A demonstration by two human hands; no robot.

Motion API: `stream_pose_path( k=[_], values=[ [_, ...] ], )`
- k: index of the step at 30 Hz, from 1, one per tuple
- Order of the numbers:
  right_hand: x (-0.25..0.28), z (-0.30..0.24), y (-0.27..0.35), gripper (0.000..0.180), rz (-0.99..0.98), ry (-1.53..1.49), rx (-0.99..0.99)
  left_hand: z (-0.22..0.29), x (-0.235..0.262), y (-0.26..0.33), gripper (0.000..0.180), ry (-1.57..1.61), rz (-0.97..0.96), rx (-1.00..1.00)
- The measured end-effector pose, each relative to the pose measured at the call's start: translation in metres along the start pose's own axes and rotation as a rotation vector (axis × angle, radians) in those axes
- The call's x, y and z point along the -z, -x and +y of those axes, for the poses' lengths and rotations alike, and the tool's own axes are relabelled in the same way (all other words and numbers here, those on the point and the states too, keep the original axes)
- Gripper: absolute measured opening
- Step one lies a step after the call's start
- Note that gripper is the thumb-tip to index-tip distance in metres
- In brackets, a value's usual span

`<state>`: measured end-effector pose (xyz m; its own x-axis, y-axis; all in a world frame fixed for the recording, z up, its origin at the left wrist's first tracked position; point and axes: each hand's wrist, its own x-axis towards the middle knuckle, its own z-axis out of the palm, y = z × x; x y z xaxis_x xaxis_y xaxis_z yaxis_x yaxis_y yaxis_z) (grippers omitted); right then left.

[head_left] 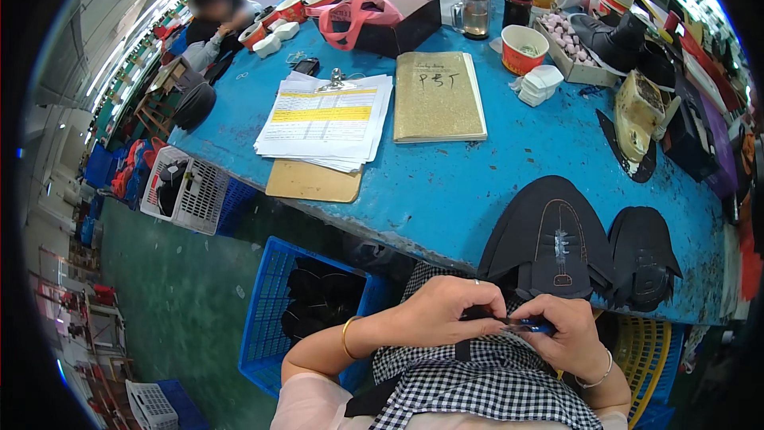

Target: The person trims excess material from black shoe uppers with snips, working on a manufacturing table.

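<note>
Both my hands meet above my lap, just short of the blue table's front edge. My left hand (pixel 454 310) pinches a small dark piece (pixel 477 314), mostly covered by the fingers. In my right hand (pixel 569 333), closed fingers grip a small tool with a blue handle (pixel 543 326) and a metal-looking end; its exact kind is hard to make out. The tool's end touches or nearly touches the left fingertips. Just beyond my hands, a stack of black shoe uppers (pixel 521 231) with orange stitching lies on the table, beside a smaller black stack (pixel 639 259).
On the blue table (pixel 430 191) lie a clipboard with papers (pixel 318 123), a gold notebook (pixel 438 99) and a black box (pixel 398 20). A yellowish shoe last (pixel 637 115) stands at right. Blue crate (pixel 259 314) holds black pieces. Another person (pixel 211 12) sits far left.
</note>
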<state>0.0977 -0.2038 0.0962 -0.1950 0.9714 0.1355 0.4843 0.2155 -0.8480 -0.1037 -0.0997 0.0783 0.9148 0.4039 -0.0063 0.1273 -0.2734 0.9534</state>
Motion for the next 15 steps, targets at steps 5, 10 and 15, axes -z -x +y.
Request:
stream_pose_path(
  k=[5,10,15],
  values=[
    [0.017,-0.005,-0.004,0.019,0.024,0.025,-0.117,0.008,0.017,-0.026,0.01,0.099,0.065,-0.097],
    [0.059,0.01,-0.001,0.011,0.176,-0.075,-0.263,0.008,0.061,-0.066,0.008,-0.037,0.083,-0.025],
    [0.1,0.042,0.001,0.014,0.489,-0.207,-0.395,0.013,0.077,-0.131,0.007,-0.219,-0.138,0.082]
  ],
)
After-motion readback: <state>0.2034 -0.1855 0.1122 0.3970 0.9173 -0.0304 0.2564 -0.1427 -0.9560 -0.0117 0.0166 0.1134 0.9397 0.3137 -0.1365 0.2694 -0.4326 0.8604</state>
